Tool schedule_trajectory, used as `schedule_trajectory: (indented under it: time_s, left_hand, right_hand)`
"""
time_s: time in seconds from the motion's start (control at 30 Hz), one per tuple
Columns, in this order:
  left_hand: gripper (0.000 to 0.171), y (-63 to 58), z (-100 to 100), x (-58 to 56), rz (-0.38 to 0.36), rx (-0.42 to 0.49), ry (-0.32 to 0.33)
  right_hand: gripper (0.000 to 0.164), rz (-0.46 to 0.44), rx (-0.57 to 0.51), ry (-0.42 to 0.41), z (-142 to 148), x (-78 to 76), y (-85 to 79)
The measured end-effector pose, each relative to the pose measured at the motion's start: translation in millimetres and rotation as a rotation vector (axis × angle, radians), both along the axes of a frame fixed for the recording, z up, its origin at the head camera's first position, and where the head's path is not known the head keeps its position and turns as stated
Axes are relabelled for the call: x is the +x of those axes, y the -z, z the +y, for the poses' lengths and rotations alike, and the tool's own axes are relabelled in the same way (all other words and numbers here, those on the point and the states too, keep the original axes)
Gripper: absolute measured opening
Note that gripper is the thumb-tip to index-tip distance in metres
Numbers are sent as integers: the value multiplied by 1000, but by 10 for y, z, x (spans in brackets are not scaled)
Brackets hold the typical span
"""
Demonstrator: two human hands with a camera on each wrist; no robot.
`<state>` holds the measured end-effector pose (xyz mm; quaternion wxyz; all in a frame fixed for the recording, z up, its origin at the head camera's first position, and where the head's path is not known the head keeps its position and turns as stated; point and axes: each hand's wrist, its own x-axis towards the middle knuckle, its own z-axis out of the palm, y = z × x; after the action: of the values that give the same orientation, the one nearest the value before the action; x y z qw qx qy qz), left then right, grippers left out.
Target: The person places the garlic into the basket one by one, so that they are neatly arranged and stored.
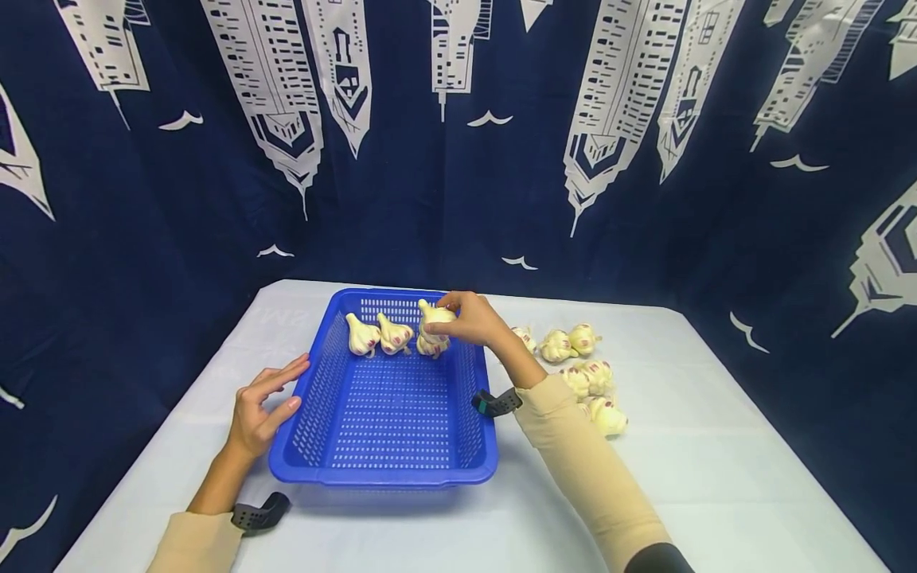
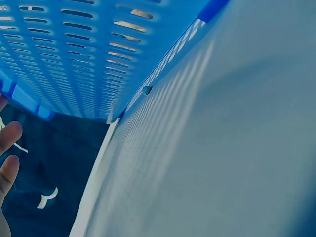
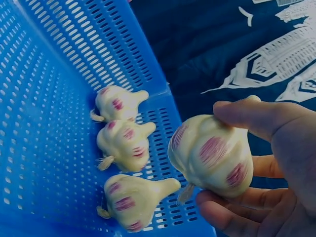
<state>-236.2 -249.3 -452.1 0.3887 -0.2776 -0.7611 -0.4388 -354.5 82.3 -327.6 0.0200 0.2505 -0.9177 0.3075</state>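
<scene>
My right hand (image 1: 474, 320) holds a garlic bulb (image 3: 212, 155), white with purple streaks, between thumb and fingers over the far right part of a blue perforated basket (image 1: 387, 476). Below it, along the basket's far end, three more bulbs lie in a row: one at the left (image 1: 363, 334), a middle bulb (image 1: 394, 334), and a third (image 3: 133, 202) partly hidden under the held one in the head view. My left hand (image 1: 254, 414) has its fingers extended, fingertips right at the basket's left rim. Only some of its fingertips (image 2: 10, 136) show in the left wrist view.
Several garlic bulbs (image 1: 593, 378) lie on the white table (image 1: 716, 461) to the right of the basket, some partly hidden by my right forearm. Behind the table hangs a dark blue cloth (image 1: 444, 207) with white building prints.
</scene>
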Motion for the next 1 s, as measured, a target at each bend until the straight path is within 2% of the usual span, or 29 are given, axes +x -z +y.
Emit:
schedule_trajectory:
  time_s: [0.2, 0.4, 0.6, 0.77, 1.0]
  left_hand:
    - [48, -10, -4, -8, 1, -6, -10]
    - [49, 11, -10, -11, -9, -7, -5]
    - [49, -9, 8, -8, 15, 4, 7]
    - [49, -10, 4, -10, 14, 1, 6]
    - [48, 11, -14, -16, -5, -4, 1]
  right_hand:
    - [54, 11, 81, -6, -132, -39, 61]
    - [52, -29, 121, -7, -247, -43, 103]
    - [49, -59, 136, -33, -360, -65, 114]
    - [49, -30, 194, -20, -463, -88, 158]
    - [49, -79, 178, -22, -593, -69, 197]
